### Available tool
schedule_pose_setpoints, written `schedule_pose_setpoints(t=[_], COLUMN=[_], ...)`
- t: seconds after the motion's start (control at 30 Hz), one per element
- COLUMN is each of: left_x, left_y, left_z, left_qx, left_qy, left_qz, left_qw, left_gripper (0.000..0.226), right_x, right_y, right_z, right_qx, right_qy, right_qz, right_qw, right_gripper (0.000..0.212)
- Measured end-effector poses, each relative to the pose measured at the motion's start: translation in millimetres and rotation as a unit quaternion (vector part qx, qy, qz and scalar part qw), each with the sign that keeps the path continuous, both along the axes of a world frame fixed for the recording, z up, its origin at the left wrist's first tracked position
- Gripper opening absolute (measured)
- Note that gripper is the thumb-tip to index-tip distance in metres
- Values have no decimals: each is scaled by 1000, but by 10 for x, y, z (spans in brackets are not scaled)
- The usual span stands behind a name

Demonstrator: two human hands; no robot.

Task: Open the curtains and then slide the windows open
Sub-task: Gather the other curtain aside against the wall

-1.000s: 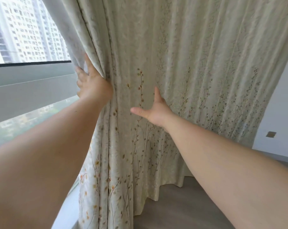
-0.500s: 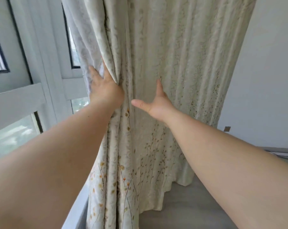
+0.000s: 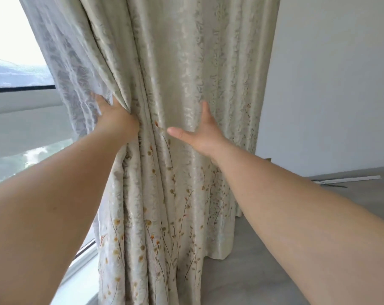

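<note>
The person stands close to the cream curtain (image 3: 186, 84), both bare arms stretched out to it. The left hand (image 3: 116, 119) is closed around the curtain's leading edge, its fingers tucked out of sight behind the folds and the fabric gathered tight just above and beside the knuckles. The right hand (image 3: 200, 133) is spread wide and gripping nothing: the palm lies flat against the front of the cloth, thumb pointing across toward the left hand, fingers pointing up and partly sunk into a fold. Between the two hands the fabric bunches into deep pleats, and below them a print of thin stems with orange and yellow buds runs down to the grey floor (image 3: 263, 260), where the hem rests.

Beyond the left hand, on its outer side, the window (image 3: 15, 51) stands uncovered, bright sky above a dark frame line and hazy green below. Past the right hand is a plain white wall (image 3: 340, 84), with a pale strip (image 3: 349, 179) lying on the floor at its foot.
</note>
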State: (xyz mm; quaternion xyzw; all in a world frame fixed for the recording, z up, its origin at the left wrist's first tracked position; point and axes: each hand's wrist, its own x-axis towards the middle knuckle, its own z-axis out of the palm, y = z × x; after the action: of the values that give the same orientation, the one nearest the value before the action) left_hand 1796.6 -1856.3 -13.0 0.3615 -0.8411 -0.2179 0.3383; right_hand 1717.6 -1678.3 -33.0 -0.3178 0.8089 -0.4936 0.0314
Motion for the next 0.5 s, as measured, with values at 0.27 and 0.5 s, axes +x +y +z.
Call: schedule_pose_setpoints(t=[0.27,0.5], left_x=[-2022,-3421], left_y=[400,785], left_z=[176,164], left_qx=[11,43], left_qy=[-14,48], left_qz=[-52,-152], left_qw=[998,986], left_gripper=[72,75], right_x=[-1920,-3261], right_y=[347,336], right_z=[63,52], right_qx=[-19,-46], right_qy=[-6,29], right_qz=[-26,-117], right_qw=[999,992], right_gripper=[137,134])
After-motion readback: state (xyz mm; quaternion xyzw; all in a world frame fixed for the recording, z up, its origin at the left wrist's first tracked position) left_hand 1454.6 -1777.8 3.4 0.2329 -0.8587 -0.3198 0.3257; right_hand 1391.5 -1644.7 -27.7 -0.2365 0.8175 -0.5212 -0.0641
